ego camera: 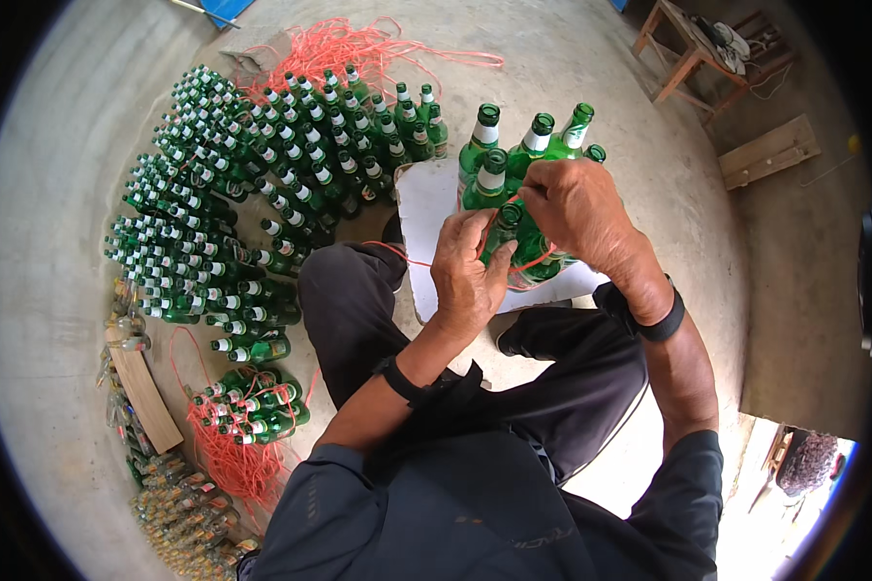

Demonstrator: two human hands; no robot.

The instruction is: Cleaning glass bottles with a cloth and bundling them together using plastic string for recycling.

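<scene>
Several green glass bottles stand upright in a group on a white board between the person's knees. My left hand is around the neck of the nearest green bottle, thumb and fingers on either side. A red plastic cord runs around the near side of the group, and its tail trails left past my left hand. Pinched fingers of my right hand hold the cord above the bottles, just right of my left hand. The lower parts of the far bottles are hidden behind the hands.
Many green bottles stand on the floor to the left. A corded bottle bundle sits at lower left by a red cord heap. Another cord pile lies behind. Clear bottles, a wooden plank and a wooden stool are farther out.
</scene>
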